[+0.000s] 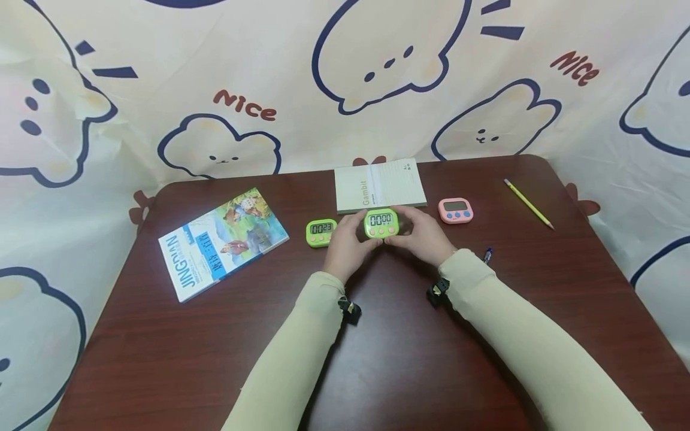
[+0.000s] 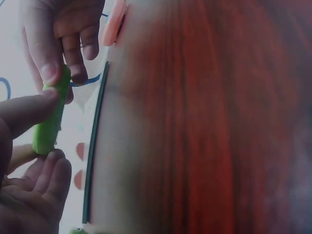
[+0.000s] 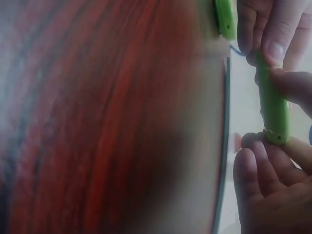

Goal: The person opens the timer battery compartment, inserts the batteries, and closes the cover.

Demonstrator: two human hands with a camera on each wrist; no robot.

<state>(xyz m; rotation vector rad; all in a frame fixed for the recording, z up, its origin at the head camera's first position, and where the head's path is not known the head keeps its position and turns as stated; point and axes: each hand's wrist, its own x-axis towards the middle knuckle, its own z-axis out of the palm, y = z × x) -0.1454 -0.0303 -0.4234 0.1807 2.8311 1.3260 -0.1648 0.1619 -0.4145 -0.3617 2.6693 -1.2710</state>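
A green digital timer (image 1: 381,223) showing 00:00 is held up over the table, its display facing me. My left hand (image 1: 347,245) pinches its left side, and my right hand (image 1: 424,236) pinches its right side. Both wrist views show the timer edge-on, with thumbs on its front and fingers around its ends. Just left of my left hand lies a second green timer (image 1: 320,233) that reads 00:23. To the right of my right hand is a pink timer (image 1: 456,211) with a blank display. Behind the held timer lies a pale notebook (image 1: 380,187) marked "Gambit".
On the left of the brown table (image 1: 388,371) lies a book with a colourful cover (image 1: 223,244). A yellow-green pencil (image 1: 528,203) lies at the far right. A pen (image 1: 487,255) is partly hidden by the right sleeve. A printed curtain (image 1: 302,72) hangs behind the table.
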